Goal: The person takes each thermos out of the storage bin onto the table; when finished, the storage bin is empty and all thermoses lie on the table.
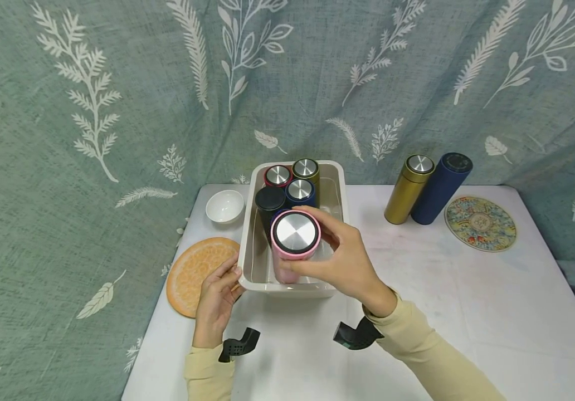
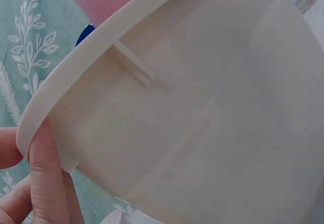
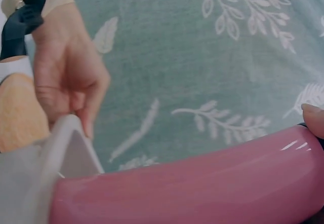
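Note:
A pink bottle [image 1: 292,245] with a silver cap stands in the near end of a cream plastic tub [image 1: 335,178]. My right hand [image 1: 340,256] grips the bottle's top from the right, fingers curled round the cap. The bottle's pink side [image 3: 202,183] fills the right wrist view, with a fingertip [image 3: 315,118] on it. My left hand [image 1: 217,295] holds the tub's near left corner, fingers [image 2: 45,183] under its rim [image 2: 66,77]. Several more bottles stand behind in the tub: a black one [image 1: 269,201], a blue one [image 1: 300,192], a red one [image 1: 278,176] and a gold one [image 1: 306,169].
A gold bottle [image 1: 410,188] and a dark blue bottle [image 1: 442,187] stand on the white table [image 1: 468,301] at the back right, beside a round patterned coaster [image 1: 480,223]. A white bowl [image 1: 224,206] and an orange-slice mat [image 1: 194,273] lie left of the tub. A leaf-print curtain hangs behind.

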The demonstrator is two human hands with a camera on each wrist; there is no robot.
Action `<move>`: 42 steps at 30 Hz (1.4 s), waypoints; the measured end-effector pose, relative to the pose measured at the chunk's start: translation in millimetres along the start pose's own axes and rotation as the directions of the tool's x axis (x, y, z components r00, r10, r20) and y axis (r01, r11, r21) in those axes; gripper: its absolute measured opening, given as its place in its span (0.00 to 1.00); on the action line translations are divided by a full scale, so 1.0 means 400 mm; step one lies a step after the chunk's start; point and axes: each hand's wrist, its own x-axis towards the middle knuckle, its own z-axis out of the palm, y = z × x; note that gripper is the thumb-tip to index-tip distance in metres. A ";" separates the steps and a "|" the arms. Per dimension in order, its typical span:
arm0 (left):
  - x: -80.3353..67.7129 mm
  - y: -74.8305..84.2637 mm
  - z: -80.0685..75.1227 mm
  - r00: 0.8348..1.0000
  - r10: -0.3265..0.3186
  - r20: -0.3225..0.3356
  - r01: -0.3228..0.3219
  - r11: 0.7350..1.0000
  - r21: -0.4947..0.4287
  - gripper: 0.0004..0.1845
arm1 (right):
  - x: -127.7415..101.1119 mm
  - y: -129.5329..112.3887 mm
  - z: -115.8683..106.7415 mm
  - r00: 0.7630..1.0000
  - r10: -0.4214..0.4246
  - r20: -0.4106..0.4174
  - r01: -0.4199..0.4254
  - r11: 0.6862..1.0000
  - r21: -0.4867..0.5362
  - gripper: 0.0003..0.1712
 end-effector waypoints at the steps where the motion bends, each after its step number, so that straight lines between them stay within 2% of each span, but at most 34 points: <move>1: 0.000 0.000 0.000 1.000 0.000 0.002 0.000 1.000 -0.001 0.20 | 0.000 -0.006 -0.007 1.000 -0.011 -0.012 0.011 1.000 -0.003 0.45; 11: 0.003 -0.003 0.002 1.000 0.001 0.002 -0.001 0.999 -0.038 0.18 | 0.016 -0.039 -0.087 0.988 -0.093 -0.121 0.097 0.995 0.026 0.46; 21: 0.004 -0.004 0.005 1.000 0.003 -0.022 -0.004 0.999 -0.039 0.18 | 0.032 -0.045 -0.183 0.949 -0.121 -0.291 0.158 0.982 0.106 0.42; 24: 0.004 -0.005 0.005 1.000 0.007 -0.017 -0.008 0.999 -0.037 0.18 | 0.037 -0.044 -0.214 0.934 -0.118 -0.338 0.162 0.981 0.106 0.39; 31: 0.001 -0.007 0.005 1.000 0.020 -0.009 -0.020 0.999 -0.027 0.19 | 0.049 -0.011 -0.263 0.890 -0.111 -0.442 0.138 0.990 0.030 0.37; 38: 0.002 -0.008 0.005 1.000 0.026 -0.010 -0.026 0.999 -0.027 0.19 | 0.058 0.036 -0.301 0.847 -0.097 -0.523 0.155 0.986 0.067 0.37; 42: 0.001 -0.010 0.003 1.000 0.030 -0.011 -0.030 0.999 -0.027 0.18 | 0.061 0.057 -0.316 0.826 -0.078 -0.559 0.132 0.990 0.056 0.36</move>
